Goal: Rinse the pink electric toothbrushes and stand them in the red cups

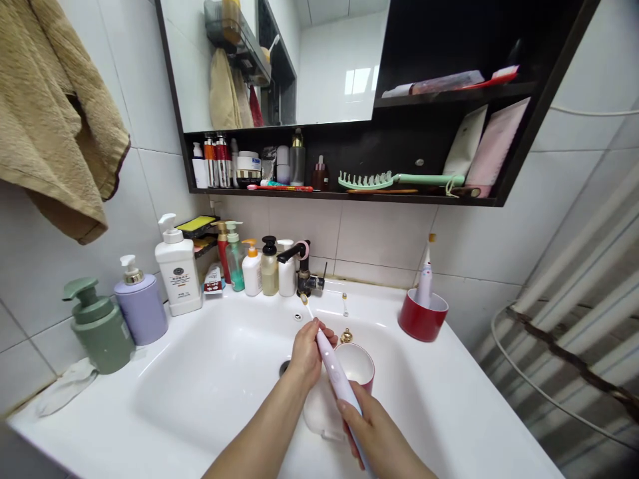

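Note:
Over the white sink basin (210, 372) I hold a pink-and-white electric toothbrush (333, 364) with both hands. My right hand (372, 436) is wrapped round its lower handle. My left hand (307, 352) pinches the upper part of the handle, just below the thin neck and brush head (304, 301), which points toward the black tap (299, 266). A red cup with a white inside (355, 362) sits in the basin just behind the toothbrush, partly hidden by it.
A second red cup (422, 318) holding another toothbrush stands on the sink's right rim. Pump bottles (177, 266) line the left rim and back wall. A tan towel (54, 113) hangs upper left. A dark shelf (349, 193) holds a green comb and cosmetics.

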A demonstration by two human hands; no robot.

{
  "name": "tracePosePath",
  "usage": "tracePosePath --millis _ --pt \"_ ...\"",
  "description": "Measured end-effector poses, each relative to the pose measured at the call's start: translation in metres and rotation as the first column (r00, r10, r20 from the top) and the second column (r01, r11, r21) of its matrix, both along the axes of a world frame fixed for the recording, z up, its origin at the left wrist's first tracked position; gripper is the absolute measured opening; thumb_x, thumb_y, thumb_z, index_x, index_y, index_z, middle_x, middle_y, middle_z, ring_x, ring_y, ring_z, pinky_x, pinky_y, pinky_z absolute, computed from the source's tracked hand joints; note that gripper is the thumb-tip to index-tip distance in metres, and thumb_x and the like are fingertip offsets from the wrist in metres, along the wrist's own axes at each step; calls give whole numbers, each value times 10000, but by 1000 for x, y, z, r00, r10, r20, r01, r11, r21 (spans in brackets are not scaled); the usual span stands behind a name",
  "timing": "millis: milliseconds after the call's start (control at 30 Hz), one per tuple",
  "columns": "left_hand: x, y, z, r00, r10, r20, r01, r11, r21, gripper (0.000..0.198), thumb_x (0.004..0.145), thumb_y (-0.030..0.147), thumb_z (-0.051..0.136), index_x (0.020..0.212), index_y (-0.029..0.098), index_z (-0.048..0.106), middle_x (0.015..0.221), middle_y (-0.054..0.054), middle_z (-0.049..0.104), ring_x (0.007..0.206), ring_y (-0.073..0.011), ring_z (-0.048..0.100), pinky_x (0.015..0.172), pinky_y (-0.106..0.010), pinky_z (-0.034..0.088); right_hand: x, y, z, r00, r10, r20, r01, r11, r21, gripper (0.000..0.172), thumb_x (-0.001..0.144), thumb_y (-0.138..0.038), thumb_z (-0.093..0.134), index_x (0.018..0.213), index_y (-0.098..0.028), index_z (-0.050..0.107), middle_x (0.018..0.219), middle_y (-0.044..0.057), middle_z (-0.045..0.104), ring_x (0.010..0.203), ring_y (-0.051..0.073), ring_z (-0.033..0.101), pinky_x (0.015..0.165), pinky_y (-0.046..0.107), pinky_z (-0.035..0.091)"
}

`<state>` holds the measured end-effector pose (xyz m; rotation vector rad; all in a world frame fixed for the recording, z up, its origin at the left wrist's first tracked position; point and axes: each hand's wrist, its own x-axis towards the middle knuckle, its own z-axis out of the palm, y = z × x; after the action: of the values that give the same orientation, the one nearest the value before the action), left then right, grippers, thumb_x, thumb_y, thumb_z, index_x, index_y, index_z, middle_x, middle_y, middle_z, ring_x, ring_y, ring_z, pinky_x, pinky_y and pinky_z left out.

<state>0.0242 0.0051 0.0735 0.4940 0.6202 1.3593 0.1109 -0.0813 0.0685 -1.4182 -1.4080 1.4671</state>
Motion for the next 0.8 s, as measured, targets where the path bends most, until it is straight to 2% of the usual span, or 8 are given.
tracePosePath --millis 100,200,333,467,567,700,800 --pt "0 0 0 1000 8 21 -8 1000 -16 141 640 220 460 546 137 393 403 30 442 384 -70 444 478 -216 374 -4 -3 2 998 -10 -65 7 999 -49 243 691 -387 316 809 -178 356 504 -68 379 309 27 311 290 164 261" --pt "-2 1 1 999 22 24 -22 1000 -10 145 645 229 459 554 137 394 407 29 441 393 -68 447 484 -213 374 -7 -4 4 1000 -25 -16 25 999 -32 259 674 -380 354 841 -181 354 450 -82 359 295 38 302 277 165 242" --pt "-3 3 2 999 45 10 -44 998 -49 159 649 239 459 550 138 387 394 39 415 365 -56 422 462 -203 367 -8 -5 7 983 -22 -184 -2 992 -128 267 679 -412 323 805 -178 355 498 -68 379 304 23 301 287 159 247" --pt "-4 3 3 998 66 3 -65 996 -57 161 659 235 445 546 141 381 386 38 413 361 -58 420 457 -203 369 -7 -5 6 992 -3 -123 -9 995 -96 245 661 -408 364 759 -184 348 464 -79 362 296 28 309 281 157 228" --pt "-4 3 4 998 70 4 -70 995 -70 165 653 238 455 542 140 381 381 40 407 353 -54 409 440 -197 363 -7 -5 3 986 -15 -168 -9 990 -142 256 678 -434 304 765 -196 338 483 -75 370 284 25 301 273 159 223" --pt "-4 3 4 996 85 0 -84 994 -68 170 650 244 461 539 139 385 382 41 406 349 -52 406 440 -197 366 -7 -6 3 996 -36 -81 32 998 -51 222 664 -405 354 718 -190 346 479 -73 373 291 22 311 279 156 227" --pt "-5 4 4 996 92 -10 -93 992 -89 157 657 217 452 539 138 386 379 45 400 341 -49 403 437 -193 367 -7 -7 5 976 -29 -214 -9 985 -172 252 676 -434 310 755 -195 332 483 -74 374 288 22 315 280 156 230"
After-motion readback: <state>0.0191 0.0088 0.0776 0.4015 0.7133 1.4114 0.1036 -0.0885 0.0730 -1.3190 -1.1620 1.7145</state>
